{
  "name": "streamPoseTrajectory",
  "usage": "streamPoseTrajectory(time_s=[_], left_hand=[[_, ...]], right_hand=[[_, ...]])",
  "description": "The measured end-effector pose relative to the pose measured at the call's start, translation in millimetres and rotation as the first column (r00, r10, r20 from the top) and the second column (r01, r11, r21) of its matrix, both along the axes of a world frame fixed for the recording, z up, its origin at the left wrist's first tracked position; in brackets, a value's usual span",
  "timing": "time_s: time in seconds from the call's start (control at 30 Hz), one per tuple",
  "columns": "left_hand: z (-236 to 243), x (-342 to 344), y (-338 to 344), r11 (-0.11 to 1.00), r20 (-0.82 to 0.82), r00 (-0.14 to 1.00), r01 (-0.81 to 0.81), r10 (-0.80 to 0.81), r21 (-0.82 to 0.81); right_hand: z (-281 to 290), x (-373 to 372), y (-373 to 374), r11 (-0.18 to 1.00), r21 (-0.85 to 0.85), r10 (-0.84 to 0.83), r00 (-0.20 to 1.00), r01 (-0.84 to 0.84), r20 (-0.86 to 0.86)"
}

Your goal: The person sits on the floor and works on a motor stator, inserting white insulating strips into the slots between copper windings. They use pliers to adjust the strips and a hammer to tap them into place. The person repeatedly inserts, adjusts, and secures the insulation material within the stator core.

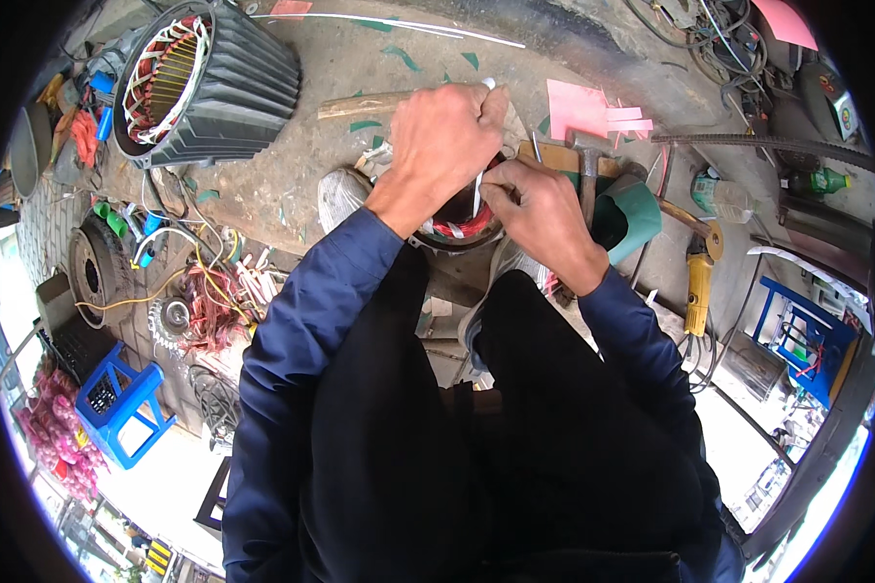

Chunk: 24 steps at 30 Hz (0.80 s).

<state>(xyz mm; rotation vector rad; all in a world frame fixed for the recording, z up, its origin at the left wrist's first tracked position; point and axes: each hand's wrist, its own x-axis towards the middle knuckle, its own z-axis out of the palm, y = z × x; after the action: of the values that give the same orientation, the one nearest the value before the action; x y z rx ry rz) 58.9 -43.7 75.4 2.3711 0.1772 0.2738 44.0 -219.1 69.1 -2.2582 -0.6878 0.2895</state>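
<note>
Between my shoes stands a small motor stator with red copper windings (pixel 462 229), largely covered by my hands. Closed in a fist above it, my left hand (pixel 447 136) grips a white cord (pixel 489 84), a bit of which sticks out past the fingers. My right hand (pixel 542 206) is lower and to the right, its thumb and fingers pinched at the stator's rim. A white length of the cord (pixel 477 196) runs down by those fingertips into the windings. How the cord passes through either hand is hidden.
A large ribbed motor housing (pixel 233 92) lies at the far left. On the right are a hammer (pixel 588 175), a rolled green sheet (pixel 630 214), pink paper (pixel 578 109) and a yellow angle grinder (pixel 698 291). Scrap copper wire (pixel 214 306) and a blue stool (pixel 122 408) are left.
</note>
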Motion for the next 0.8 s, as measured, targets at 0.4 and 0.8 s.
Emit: streamPoseTrajectory(time_s=[0.4,0.8], left_hand=[[2,-3,0,0.99,-0.045,0.998,-0.045,0.04,-0.133],[-16,-10,21,0.7,-0.132,0.935,0.149,-0.33,-0.698]], right_hand=[[-1,0,1,0.995,0.072,-0.064,0.987,0.075,-0.146],[-9,-1,-5,0.985,0.098,-0.11,0.958,0.139,-0.263]])
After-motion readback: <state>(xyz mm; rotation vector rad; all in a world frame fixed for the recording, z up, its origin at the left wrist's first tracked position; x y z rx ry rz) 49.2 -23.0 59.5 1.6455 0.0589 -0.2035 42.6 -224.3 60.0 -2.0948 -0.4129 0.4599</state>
